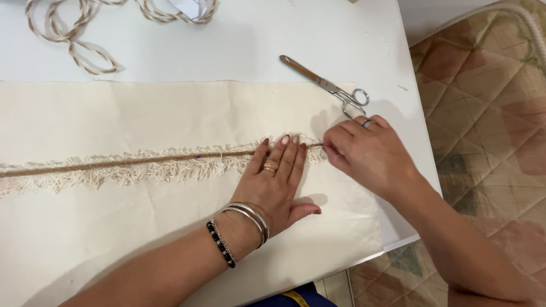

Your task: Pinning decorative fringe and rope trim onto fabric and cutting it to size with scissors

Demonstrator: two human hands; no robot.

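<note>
- My left hand: flat, fingers spread, pressing the fringed trim onto cream cloth.
- My right hand: fingertips pinched on the brown cord at the trim's right end.
- Scissors: on the worktop, far right.

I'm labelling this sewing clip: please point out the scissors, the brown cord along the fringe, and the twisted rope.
Silver metal scissors (327,85), head view, on the pivot of the blades.
Thin brown cord (114,162), head view, mid-length along the cream fringe.
Beige-and-white twisted rope (74,51), head view, on a loop at the table's top left.
</note>
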